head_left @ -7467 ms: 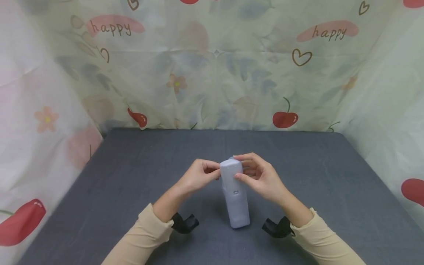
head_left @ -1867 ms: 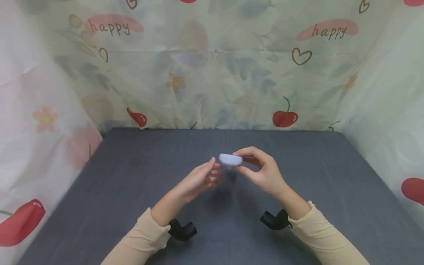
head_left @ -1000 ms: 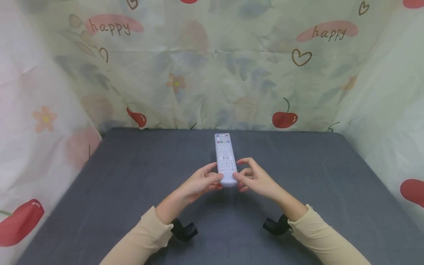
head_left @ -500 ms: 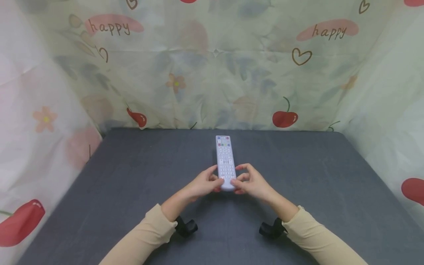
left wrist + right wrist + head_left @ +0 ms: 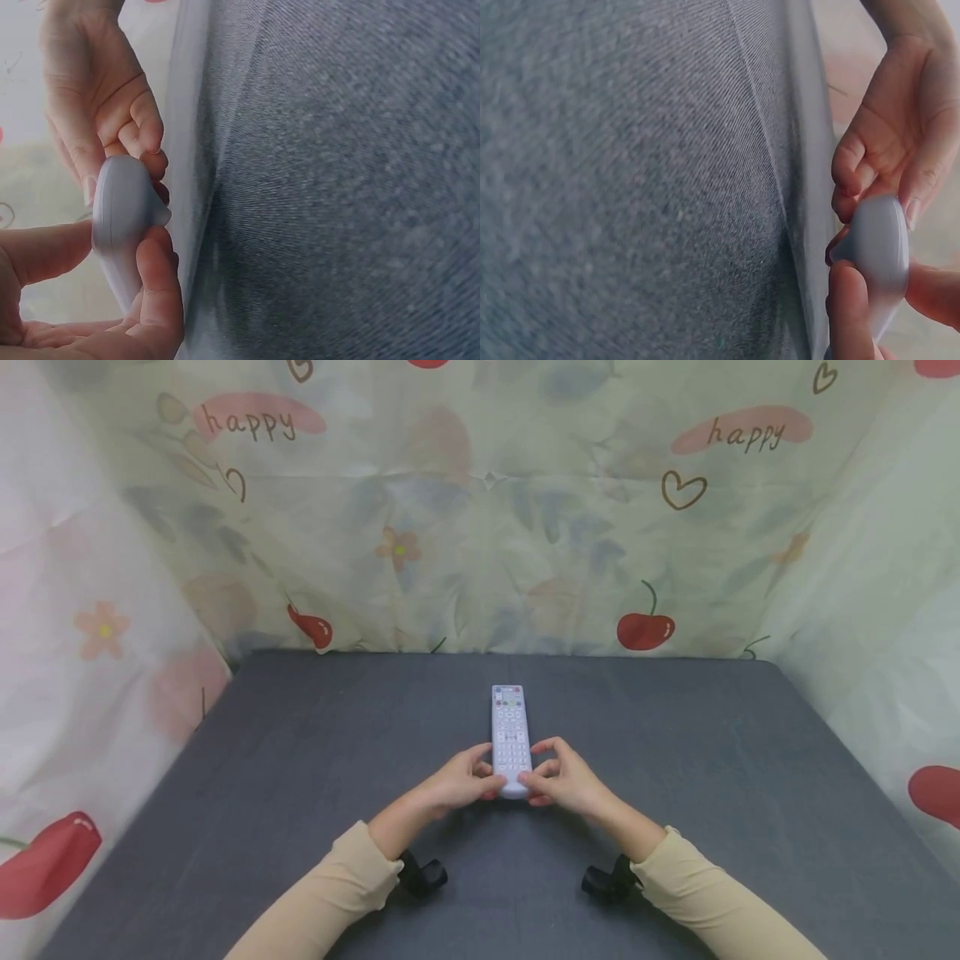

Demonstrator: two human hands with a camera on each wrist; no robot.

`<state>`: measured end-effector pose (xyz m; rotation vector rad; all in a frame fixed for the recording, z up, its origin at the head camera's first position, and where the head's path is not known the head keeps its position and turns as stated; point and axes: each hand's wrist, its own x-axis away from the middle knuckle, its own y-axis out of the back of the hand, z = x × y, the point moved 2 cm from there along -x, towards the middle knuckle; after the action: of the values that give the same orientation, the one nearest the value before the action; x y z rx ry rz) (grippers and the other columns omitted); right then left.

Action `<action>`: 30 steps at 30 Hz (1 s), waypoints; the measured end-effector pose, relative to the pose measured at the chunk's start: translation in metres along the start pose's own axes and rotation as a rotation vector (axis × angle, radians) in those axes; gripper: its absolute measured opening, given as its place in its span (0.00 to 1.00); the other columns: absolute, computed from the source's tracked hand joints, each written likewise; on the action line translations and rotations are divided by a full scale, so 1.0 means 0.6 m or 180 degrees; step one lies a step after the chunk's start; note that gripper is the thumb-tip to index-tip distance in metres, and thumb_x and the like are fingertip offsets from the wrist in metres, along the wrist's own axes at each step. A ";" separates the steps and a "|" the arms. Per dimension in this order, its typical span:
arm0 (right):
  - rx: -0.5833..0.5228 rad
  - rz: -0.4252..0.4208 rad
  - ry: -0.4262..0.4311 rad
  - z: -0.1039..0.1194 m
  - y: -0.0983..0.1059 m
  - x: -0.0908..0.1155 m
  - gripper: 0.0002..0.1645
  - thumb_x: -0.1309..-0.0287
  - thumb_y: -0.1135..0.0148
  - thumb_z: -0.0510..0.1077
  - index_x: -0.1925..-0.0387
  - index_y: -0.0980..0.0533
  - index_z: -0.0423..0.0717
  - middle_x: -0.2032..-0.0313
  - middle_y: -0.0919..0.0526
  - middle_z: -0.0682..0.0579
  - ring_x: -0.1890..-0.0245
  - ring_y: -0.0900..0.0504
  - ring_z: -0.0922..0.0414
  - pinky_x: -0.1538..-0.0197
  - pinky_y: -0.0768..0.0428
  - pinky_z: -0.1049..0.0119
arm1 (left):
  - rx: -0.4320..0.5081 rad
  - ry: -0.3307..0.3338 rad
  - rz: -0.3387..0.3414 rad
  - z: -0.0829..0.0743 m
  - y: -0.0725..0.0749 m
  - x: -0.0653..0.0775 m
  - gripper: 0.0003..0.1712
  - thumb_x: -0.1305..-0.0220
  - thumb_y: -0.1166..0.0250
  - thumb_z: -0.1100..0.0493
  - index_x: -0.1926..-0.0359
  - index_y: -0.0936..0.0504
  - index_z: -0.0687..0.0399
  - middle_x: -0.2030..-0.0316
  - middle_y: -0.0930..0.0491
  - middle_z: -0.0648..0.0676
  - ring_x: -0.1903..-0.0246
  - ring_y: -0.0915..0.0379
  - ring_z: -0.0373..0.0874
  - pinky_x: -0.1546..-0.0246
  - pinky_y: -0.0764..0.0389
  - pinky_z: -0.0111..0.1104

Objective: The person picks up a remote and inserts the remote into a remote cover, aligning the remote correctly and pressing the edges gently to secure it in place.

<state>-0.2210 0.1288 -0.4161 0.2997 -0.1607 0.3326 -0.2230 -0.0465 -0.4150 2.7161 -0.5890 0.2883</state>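
Note:
A pale lavender remote control point(image 5: 512, 735) is held face up in the head view, its keypad showing and its far end pointing at the back of the table. My left hand point(image 5: 459, 781) pinches the near end from the left, thumb on top and fingers beneath. On the other side my right hand point(image 5: 566, 785) grips the same end, thumb on top. In the left wrist view the remote's rounded end point(image 5: 124, 199) sits between both hands, above the cloth. The right wrist view shows that end point(image 5: 881, 240) too. The underside is mostly hidden by fingers.
A dark grey cloth point(image 5: 337, 718) covers the table. Patterned fabric point(image 5: 487, 527) with cherries and hearts hangs behind it and along both sides. Black wrist mounts point(image 5: 423, 877) stick out under the sleeves.
Earlier the remote stood upright with its back showing; it was then tipped over to lie face up. My left hand, apart at one point, took hold again. Both hands then lowered it toward me.

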 end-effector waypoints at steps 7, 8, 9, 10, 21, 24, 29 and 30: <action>0.0186 0.0070 -0.0055 -0.007 -0.002 -0.003 0.29 0.41 0.41 0.37 0.45 0.44 0.34 0.70 0.18 0.42 0.76 0.19 0.59 0.67 0.16 0.61 | -0.0037 0.0043 0.0019 0.013 -0.005 -0.007 0.37 0.37 0.41 0.64 0.32 0.48 0.69 0.53 0.21 0.66 0.64 0.21 0.42 0.59 0.20 0.33; 0.0218 0.0090 -0.0060 -0.008 -0.003 -0.003 0.29 0.41 0.40 0.37 0.45 0.44 0.34 0.70 0.18 0.42 0.76 0.18 0.59 0.67 0.16 0.61 | -0.0067 0.0028 0.0017 0.014 -0.005 -0.007 0.37 0.37 0.41 0.64 0.32 0.47 0.69 0.53 0.21 0.65 0.66 0.22 0.42 0.61 0.21 0.33; 0.0251 0.0106 -0.0067 -0.008 -0.003 -0.002 0.29 0.41 0.40 0.37 0.45 0.44 0.34 0.69 0.18 0.42 0.76 0.18 0.59 0.68 0.16 0.61 | -0.0089 0.0016 0.0013 0.015 -0.005 -0.007 0.38 0.38 0.40 0.64 0.32 0.47 0.69 0.54 0.21 0.65 0.67 0.23 0.41 0.62 0.22 0.31; 0.0274 0.0121 -0.0065 -0.008 -0.003 -0.002 0.29 0.41 0.40 0.37 0.45 0.44 0.34 0.69 0.18 0.41 0.75 0.18 0.59 0.68 0.16 0.61 | -0.0122 0.0006 0.0007 0.016 -0.005 -0.007 0.38 0.38 0.40 0.64 0.32 0.47 0.69 0.55 0.20 0.65 0.68 0.23 0.40 0.64 0.23 0.30; 0.0500 0.0204 -0.0125 -0.001 0.000 0.006 0.29 0.43 0.39 0.38 0.45 0.42 0.34 0.66 0.18 0.40 0.73 0.18 0.57 0.68 0.17 0.60 | -0.0271 0.0038 -0.0004 0.019 0.002 -0.002 0.37 0.40 0.38 0.61 0.33 0.43 0.66 0.60 0.21 0.60 0.70 0.25 0.39 0.67 0.24 0.29; 0.0567 0.0201 -0.0113 0.001 0.004 0.006 0.27 0.42 0.39 0.38 0.46 0.40 0.34 0.65 0.18 0.40 0.72 0.18 0.56 0.68 0.17 0.61 | -0.0247 0.0053 -0.0009 0.018 0.006 -0.002 0.36 0.39 0.38 0.59 0.34 0.42 0.66 0.60 0.20 0.60 0.70 0.25 0.39 0.65 0.23 0.30; 0.0735 0.0090 -0.0086 0.009 0.019 0.002 0.24 0.41 0.40 0.41 0.47 0.36 0.35 0.63 0.17 0.40 0.70 0.17 0.56 0.68 0.17 0.62 | -0.0367 0.0046 -0.0110 0.009 0.022 -0.001 0.32 0.37 0.40 0.56 0.35 0.39 0.64 0.59 0.20 0.58 0.68 0.25 0.39 0.66 0.24 0.30; 0.0760 0.0068 -0.0071 0.012 0.023 0.001 0.24 0.40 0.41 0.42 0.47 0.36 0.35 0.62 0.18 0.40 0.69 0.17 0.55 0.67 0.17 0.62 | -0.0427 0.0021 -0.0149 0.005 0.027 -0.001 0.32 0.37 0.40 0.56 0.36 0.38 0.63 0.58 0.20 0.58 0.67 0.25 0.40 0.66 0.24 0.30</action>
<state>-0.2259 0.1390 -0.4056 0.5382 -0.1462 0.3705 -0.2300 -0.0614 -0.4135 2.5950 -0.5228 0.2370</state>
